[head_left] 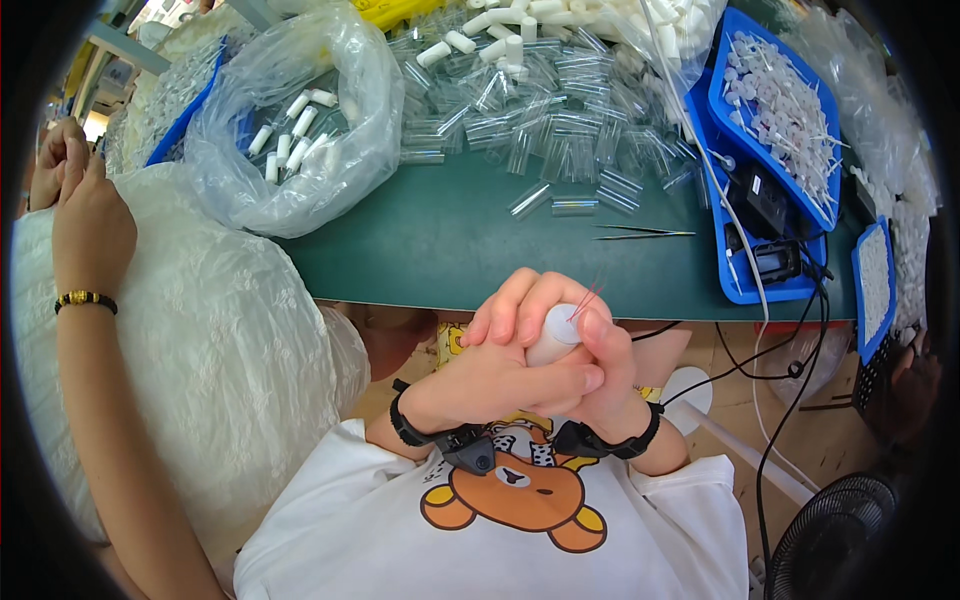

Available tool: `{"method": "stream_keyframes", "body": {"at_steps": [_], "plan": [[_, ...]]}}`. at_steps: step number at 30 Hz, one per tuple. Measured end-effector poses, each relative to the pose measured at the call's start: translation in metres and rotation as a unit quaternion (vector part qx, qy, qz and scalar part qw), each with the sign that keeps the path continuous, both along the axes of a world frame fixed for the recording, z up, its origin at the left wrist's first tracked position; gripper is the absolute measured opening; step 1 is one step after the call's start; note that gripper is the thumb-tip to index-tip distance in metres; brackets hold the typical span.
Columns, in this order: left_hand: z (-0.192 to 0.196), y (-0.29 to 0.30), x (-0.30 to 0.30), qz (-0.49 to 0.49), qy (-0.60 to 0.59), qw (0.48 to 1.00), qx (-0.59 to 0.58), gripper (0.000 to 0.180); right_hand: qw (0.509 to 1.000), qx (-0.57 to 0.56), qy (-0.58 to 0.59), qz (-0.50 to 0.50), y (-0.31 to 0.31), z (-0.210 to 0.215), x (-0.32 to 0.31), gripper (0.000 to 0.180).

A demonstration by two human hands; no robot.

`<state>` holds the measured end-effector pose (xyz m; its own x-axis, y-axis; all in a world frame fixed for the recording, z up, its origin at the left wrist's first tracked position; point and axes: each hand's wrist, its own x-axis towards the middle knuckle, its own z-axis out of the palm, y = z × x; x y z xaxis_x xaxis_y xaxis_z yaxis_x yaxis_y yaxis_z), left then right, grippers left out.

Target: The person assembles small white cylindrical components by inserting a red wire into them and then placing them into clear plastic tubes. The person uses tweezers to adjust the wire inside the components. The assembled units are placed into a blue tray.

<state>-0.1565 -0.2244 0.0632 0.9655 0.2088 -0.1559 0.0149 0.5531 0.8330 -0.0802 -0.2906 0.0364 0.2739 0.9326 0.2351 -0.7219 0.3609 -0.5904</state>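
Note:
Both of my hands are clasped together in front of my chest, just off the near edge of the table. Between them is a white cylinder (556, 335) with a pale round top, and several thin red strands stick up from that end. My left hand (490, 375) is wrapped round it from the left. From the other side, my right hand (612, 365) is closed on it too, with the fingers overlapping. The cylinder's lower part is hidden by my palms. Beyond my hands, a pair of metal tweezers (645, 235) lies on the green table (430, 245).
Clear tubes (570, 120) lie heaped at the back, beside white cylindrical pieces (500, 40). An open plastic bag (225, 170) holds more white pieces. Blue trays (715, 95) with small white parts and cables stand right. A fan (835, 530) is lower right; another person's arm (100, 370) is left.

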Motion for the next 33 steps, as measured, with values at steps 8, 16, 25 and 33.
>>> {"method": "stream_keyframes", "body": {"at_steps": [8,16,25,33], "plan": [[-0.005,0.004,0.004,-0.055,-0.005,0.994,-0.096,0.014,0.999,-0.037,-0.001,-0.015,0.000,-0.003,0.001,0.032],[-0.015,0.017,0.005,-0.168,-0.063,0.934,-0.309,0.017,0.993,-0.113,0.009,0.036,-0.008,-0.005,0.012,0.049],[-0.018,0.010,0.006,-0.216,-0.212,0.838,-0.453,0.027,0.980,-0.143,0.107,0.084,-0.023,0.007,0.015,0.062],[-0.013,0.004,0.010,-0.211,-0.239,0.835,-0.449,0.046,0.985,-0.141,-0.094,-0.018,-0.029,0.018,0.015,0.052]]}}
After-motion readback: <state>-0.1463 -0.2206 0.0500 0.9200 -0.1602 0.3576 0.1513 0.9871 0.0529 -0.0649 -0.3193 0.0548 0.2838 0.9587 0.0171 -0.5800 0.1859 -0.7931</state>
